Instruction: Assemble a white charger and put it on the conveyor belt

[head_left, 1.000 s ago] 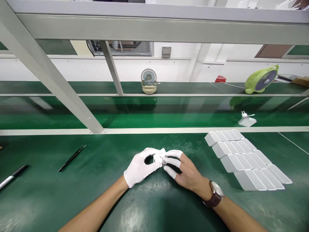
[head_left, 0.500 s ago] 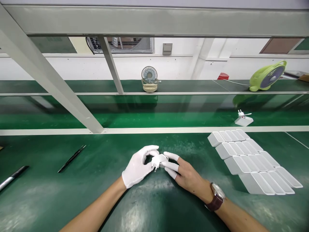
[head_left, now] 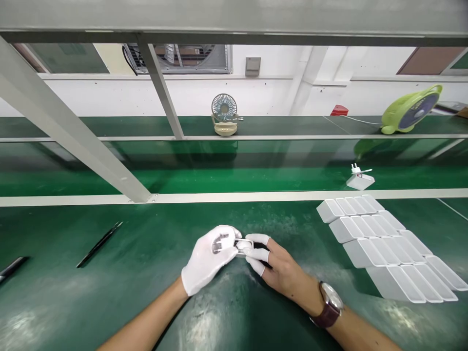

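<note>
In a white glove, my left hand is closed around a white plug piece, with metal parts showing between thumb and fingers. My right hand, with white finger cots and a wristwatch, pinches a small white open-sided housing from the right. The two white pieces meet between my hands just above the green table; whether they are joined I cannot tell. My fingertips cover part of both.
White open bins stand in rows at right. Black tweezers and a dark pen-like tool lie at left. Behind the rail is a white box with a plug. A small fan and a green fan sit farther back.
The plug piece has been turned in my left hand; its pins pointed down before and the housing's open side now shows. My left hand has rolled. The view has shifted slightly.
</note>
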Motion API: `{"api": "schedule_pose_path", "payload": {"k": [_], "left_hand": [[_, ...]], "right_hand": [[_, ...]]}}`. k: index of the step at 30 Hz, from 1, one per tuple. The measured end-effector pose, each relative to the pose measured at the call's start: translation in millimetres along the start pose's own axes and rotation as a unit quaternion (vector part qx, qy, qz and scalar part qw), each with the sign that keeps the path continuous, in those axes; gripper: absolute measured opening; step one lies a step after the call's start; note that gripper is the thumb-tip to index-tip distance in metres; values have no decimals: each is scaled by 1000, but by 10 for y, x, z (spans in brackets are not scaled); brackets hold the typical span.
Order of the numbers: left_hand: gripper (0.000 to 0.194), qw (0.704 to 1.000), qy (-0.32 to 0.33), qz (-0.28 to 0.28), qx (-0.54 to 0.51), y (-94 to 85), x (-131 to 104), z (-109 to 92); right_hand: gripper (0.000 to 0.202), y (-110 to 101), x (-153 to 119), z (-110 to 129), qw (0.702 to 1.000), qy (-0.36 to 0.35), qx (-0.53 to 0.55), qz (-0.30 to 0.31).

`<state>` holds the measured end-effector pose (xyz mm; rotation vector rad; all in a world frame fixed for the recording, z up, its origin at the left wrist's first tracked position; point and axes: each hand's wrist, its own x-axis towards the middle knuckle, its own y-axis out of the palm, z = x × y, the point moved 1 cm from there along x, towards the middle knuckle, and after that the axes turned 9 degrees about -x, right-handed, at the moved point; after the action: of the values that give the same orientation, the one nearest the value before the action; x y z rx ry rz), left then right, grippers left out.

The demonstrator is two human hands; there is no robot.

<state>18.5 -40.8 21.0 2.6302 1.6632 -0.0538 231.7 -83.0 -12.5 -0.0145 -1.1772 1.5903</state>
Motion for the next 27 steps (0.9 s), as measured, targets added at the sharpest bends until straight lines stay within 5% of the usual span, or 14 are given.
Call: {"api": "schedule_pose_path", "payload": {"k": [7, 17, 27], "left_hand": [[47, 988, -57, 34, -142, -129, 116, 113], [54, 988, 29, 7, -151, -100, 93, 155], [54, 978, 107, -84, -157, -252, 79, 195]], "right_hand": [[44, 28, 6, -16, 999, -11, -24, -19], [44, 148, -18, -24, 997, -53, -60, 6], [49, -289, 315, 113, 981, -87, -67, -162]]}}
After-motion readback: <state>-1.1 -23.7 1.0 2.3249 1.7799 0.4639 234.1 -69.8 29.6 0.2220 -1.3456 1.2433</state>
